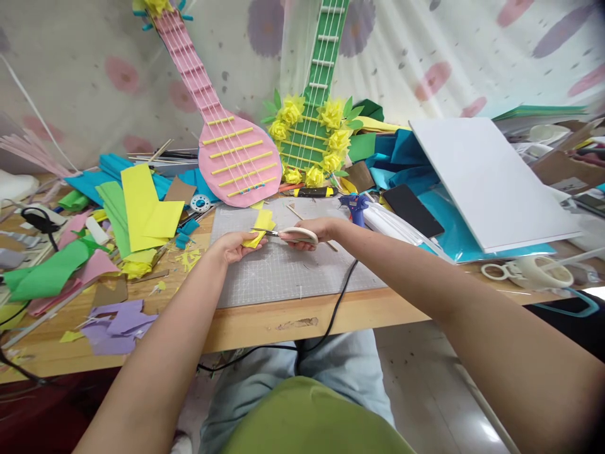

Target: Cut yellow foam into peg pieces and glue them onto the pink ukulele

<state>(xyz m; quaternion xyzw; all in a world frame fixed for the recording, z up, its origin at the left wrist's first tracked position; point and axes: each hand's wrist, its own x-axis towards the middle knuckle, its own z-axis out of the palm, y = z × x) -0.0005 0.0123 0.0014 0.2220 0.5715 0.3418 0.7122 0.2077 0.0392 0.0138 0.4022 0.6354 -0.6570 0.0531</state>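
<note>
My left hand (232, 246) pinches a small yellow paper piece (261, 227) over the grey cutting mat (283, 271). My right hand (316, 229) is closed round the cream handles of a pair of scissors (295, 235). The blades point left and meet the paper's edge. Both hands hover just above the mat, close together.
A pink paper guitar (227, 145) and a green one with yellow flowers (312, 126) lean at the back. A blue glue gun (354, 207), black phone (412, 210), white board (486, 183), tape rolls (539, 272) and coloured paper scraps (118, 321) cover the wooden table (283, 318).
</note>
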